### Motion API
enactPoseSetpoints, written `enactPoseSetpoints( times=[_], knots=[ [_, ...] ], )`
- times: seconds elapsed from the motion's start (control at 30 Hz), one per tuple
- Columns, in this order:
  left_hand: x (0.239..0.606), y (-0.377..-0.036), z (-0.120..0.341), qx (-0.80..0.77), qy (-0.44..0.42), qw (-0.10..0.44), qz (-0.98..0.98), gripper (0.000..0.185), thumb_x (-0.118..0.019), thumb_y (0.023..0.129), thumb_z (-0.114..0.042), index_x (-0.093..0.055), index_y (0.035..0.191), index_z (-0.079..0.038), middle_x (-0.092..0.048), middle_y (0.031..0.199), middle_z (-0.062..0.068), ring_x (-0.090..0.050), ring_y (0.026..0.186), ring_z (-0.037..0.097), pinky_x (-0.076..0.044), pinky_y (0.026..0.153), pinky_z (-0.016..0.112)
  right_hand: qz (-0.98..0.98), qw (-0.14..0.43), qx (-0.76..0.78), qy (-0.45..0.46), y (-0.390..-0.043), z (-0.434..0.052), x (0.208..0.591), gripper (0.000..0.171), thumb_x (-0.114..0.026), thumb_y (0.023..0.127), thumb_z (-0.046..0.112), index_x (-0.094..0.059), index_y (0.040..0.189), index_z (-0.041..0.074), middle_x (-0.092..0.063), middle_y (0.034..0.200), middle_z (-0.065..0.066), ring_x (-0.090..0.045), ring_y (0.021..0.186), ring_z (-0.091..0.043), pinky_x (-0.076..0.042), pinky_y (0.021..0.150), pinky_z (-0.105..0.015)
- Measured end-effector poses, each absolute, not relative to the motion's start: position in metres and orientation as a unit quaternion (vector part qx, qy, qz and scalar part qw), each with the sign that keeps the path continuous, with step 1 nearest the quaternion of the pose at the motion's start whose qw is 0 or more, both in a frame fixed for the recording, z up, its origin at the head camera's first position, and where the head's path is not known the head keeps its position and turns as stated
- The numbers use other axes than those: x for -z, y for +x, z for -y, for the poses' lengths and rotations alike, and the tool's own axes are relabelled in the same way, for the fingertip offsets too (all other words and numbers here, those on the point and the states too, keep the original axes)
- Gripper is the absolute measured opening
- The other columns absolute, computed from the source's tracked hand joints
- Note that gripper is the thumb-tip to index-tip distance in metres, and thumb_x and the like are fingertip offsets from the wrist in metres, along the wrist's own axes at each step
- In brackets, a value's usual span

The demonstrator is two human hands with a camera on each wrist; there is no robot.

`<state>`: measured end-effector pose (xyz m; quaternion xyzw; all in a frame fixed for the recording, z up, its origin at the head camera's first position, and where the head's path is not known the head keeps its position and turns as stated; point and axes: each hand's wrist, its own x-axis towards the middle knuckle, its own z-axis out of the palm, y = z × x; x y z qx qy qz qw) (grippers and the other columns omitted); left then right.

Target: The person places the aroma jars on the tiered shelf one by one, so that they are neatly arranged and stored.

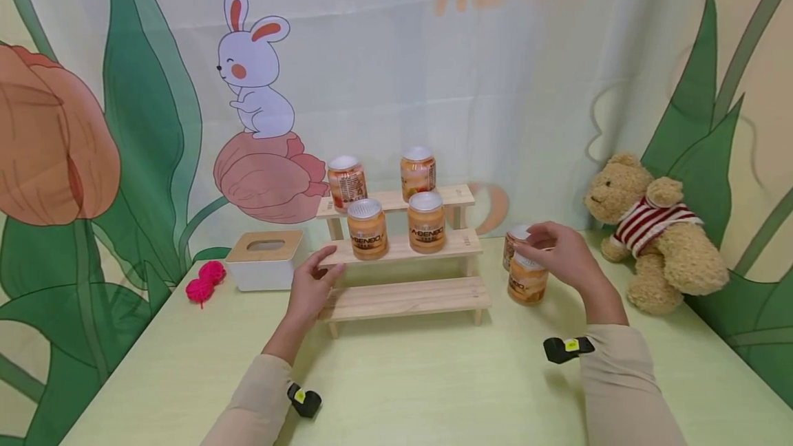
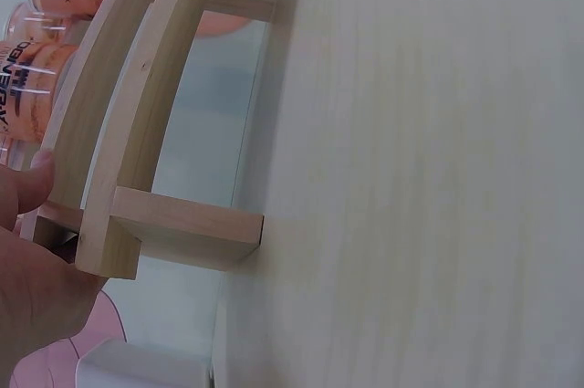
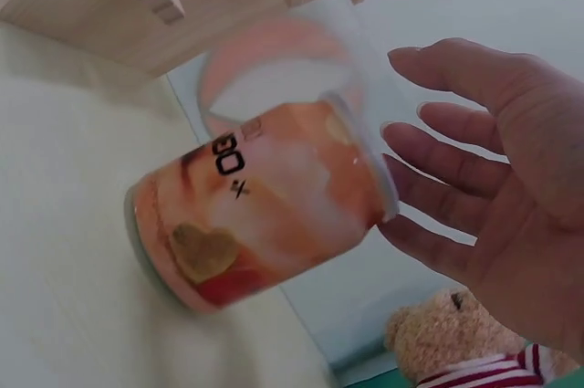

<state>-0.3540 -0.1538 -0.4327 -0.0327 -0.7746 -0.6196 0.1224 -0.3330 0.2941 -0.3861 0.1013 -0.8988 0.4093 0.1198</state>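
A three-tier wooden shelf [image 1: 405, 298] stands mid-table. My left hand [image 1: 312, 286] grips the left end of its middle tier, with the thumb [image 2: 36, 183] against the board. Two orange cans stand on the middle tier, a left one [image 1: 367, 236] and a right one [image 1: 426, 226]. On the top tier are two more, a left can [image 1: 348, 186] and a right can [image 1: 418, 177]. Right of the shelf, my right hand [image 1: 560, 253] reaches over a front can [image 1: 528, 288], its fingers spread loosely near the can's lid. Another can [image 1: 508, 253] stands behind, partly hidden by that hand.
A white tissue box [image 1: 265, 274] with a wooden lid stands left of the shelf, beside a pink yarn bundle [image 1: 206, 282]. At the right a teddy bear [image 1: 665, 239] in a striped shirt leans by the printed curtain [image 1: 520, 74].
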Motion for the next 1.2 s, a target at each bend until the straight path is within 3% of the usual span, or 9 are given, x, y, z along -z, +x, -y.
enactPoseSetpoints(
  times=[0.27, 0.43, 0.63, 0.97, 1.2],
  knots=[
    [0.433, -0.353, 0.153, 0.616, -0.030, 0.124, 0.777, 0.043, -0.069, 0.096, -0.014, -0.060, 0.138, -0.014, -0.069, 0.113, 0.015, -0.062, 0.094, 0.015, -0.050, 0.075, 0.027, 0.884, 0.119, -0.444, 0.084, -0.337, -0.307, 0.403, 0.063, -0.075, 0.091, 0.037, -0.055, 0.134, -0.005, -0.061, 0.126, -0.025, -0.055, 0.117, -0.039, -0.049, 0.088, -0.048],
    [0.433, -0.354, 0.153, 0.616, -0.031, 0.123, 0.777, 0.043, -0.069, 0.096, -0.015, -0.060, 0.139, -0.014, -0.067, 0.118, 0.015, -0.061, 0.095, 0.015, -0.049, 0.074, 0.024, 0.879, 0.100, -0.460, 0.075, -0.342, -0.310, 0.418, 0.066, -0.078, 0.087, 0.042, -0.058, 0.132, -0.003, -0.061, 0.126, -0.022, -0.056, 0.113, -0.033, -0.048, 0.088, -0.041],
    [0.433, -0.354, 0.153, 0.618, -0.034, 0.123, 0.776, 0.044, -0.069, 0.096, -0.014, -0.059, 0.139, -0.014, -0.067, 0.117, 0.015, -0.061, 0.094, 0.015, -0.048, 0.072, 0.022, 0.862, 0.088, -0.492, 0.083, -0.346, -0.310, 0.435, 0.064, -0.079, 0.088, 0.034, -0.056, 0.136, -0.002, -0.061, 0.127, -0.022, -0.057, 0.109, -0.030, -0.050, 0.084, -0.034],
    [0.434, -0.354, 0.154, 0.618, -0.036, 0.124, 0.776, 0.044, -0.069, 0.096, -0.014, -0.060, 0.139, -0.014, -0.068, 0.116, 0.016, -0.063, 0.097, 0.016, -0.051, 0.077, 0.026, 0.852, 0.078, -0.514, 0.063, -0.348, -0.307, 0.454, 0.069, -0.081, 0.086, 0.037, -0.052, 0.138, 0.001, -0.059, 0.129, -0.020, -0.057, 0.113, -0.032, -0.049, 0.089, -0.042],
    [0.435, -0.355, 0.155, 0.624, -0.043, 0.126, 0.770, 0.043, -0.069, 0.096, -0.013, -0.060, 0.138, -0.013, -0.068, 0.114, 0.017, -0.063, 0.094, 0.014, -0.051, 0.076, 0.028, 0.841, 0.082, -0.531, 0.061, -0.349, -0.309, 0.457, 0.067, -0.081, 0.085, 0.038, -0.056, 0.138, 0.006, -0.061, 0.127, -0.018, -0.059, 0.107, -0.025, -0.051, 0.083, -0.034]
  ],
)
